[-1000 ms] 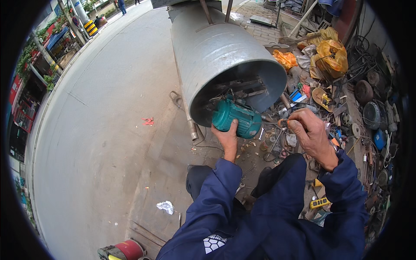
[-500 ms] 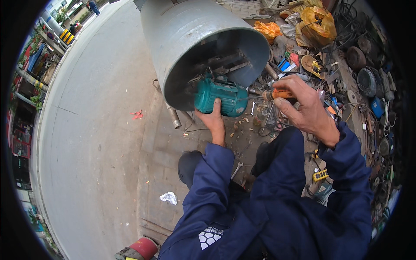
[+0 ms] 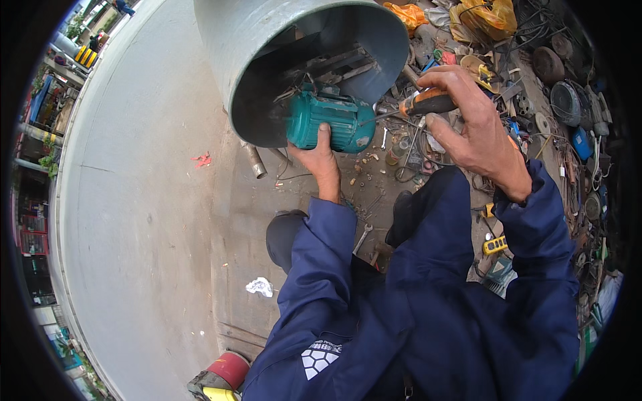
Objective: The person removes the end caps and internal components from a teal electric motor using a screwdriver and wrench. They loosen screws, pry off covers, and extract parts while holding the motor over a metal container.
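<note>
One green motor [image 3: 344, 121] sits just above the left hand [image 3: 317, 158], which, partly open, grips its casing; the right hand [image 3: 476, 134], loosely curled, holds one orange-and-black screwdriver [image 3: 426, 103], shaft pointing left toward the motor.

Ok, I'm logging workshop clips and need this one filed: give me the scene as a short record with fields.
Left hand: grips a green motor, thumb on top
Right hand: holds a screwdriver, orange and black handle
Screwdriver direction: shaft toward the motor's right end; tip contact unclear
Motor position: at the open mouth of a grey metal cylinder
On the ground: wrench, crumpled white scrap
Lower right: yellow box with buttons
Lower left: red round container
</note>
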The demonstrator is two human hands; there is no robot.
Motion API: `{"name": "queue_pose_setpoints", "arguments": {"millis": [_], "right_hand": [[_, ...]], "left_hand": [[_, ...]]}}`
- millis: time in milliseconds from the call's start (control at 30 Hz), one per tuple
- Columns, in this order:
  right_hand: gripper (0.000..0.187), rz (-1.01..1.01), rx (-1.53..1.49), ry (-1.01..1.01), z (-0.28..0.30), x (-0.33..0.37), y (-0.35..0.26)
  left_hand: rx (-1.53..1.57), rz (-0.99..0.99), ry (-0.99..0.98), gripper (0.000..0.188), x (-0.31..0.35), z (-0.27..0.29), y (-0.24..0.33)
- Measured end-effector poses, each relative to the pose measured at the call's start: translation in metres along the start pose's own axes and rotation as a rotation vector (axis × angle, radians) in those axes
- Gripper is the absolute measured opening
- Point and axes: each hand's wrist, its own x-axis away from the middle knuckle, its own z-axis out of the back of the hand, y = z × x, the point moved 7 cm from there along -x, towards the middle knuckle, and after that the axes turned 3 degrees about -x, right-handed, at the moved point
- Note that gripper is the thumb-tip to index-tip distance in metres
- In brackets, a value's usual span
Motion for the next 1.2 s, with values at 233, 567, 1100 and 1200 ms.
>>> {"name": "queue_pose_setpoints", "arguments": {"millis": [233, 567, 1100, 1200], "right_hand": [[0.020, 0.029, 0.010, 0.095, -0.002, 0.002, 0.011], [0.028, -0.295, -0.265, -0.076, -0.010, 0.003, 0.028], [0.020, -0.537, -1.041, 0.490, -0.079, 0.019, 0.099], [0.019, -0.705, -1.046, 0.500, -0.107, 0.038, 0.111]], "left_hand": [[0.023, 0.014, 0.009, 0.101, -0.001, 0.001, -0.007], [0.047, -0.030, -0.006, 0.100, -0.002, 0.000, -0.006], [-0.038, -0.001, -0.012, 0.101, 0.002, -0.002, 0.005], [-0.021, 0.015, -0.001, 0.101, 0.003, -0.003, 0.006]]}}
